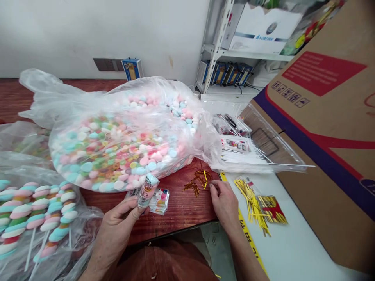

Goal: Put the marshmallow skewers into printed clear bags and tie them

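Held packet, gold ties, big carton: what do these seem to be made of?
Held packet: likely thin, clear plastic film, slightly glossy; pastel contents show behind the print.

Gold ties: shiny, perhaps foil or coated plastic, possibly over wire, since they lie sharply bent.

Big carton: matt brown cardboard, judging by its stiff, flat, printed panel; whether corrugated, I can't tell.

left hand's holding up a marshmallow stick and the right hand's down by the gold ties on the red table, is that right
Not quite: the head view shows the left hand holding up a small printed packet, not a marshmallow stick. The right hand is by the gold ties on the red table.
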Available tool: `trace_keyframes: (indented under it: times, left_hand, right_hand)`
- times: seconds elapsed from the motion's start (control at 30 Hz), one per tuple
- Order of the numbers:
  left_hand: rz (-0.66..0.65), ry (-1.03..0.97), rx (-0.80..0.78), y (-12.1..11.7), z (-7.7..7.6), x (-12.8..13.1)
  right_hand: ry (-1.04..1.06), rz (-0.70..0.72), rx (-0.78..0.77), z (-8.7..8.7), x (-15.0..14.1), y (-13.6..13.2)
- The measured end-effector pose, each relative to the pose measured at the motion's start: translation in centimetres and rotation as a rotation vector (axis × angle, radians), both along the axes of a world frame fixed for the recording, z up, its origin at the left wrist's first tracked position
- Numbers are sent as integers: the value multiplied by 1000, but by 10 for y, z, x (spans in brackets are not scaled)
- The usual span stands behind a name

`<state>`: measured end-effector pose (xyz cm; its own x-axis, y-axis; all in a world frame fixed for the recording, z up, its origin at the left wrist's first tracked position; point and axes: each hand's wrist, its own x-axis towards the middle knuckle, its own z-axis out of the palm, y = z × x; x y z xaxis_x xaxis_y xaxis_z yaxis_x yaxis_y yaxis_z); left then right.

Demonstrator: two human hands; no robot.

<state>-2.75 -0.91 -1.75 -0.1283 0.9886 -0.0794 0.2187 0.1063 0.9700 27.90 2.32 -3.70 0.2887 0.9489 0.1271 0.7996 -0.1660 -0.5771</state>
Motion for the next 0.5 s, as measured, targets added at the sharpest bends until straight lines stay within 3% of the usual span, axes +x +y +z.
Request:
trace_keyframes:
  times: [0.37,0.5]
  left_hand:
    - [2,-10,-12,1,5,6]
    - [-9,-25,-17,2,6,6]
  right_hand:
    - [-228,46,-57,11,-45,55]
    - [-258,-2,-62,9,-53,84]
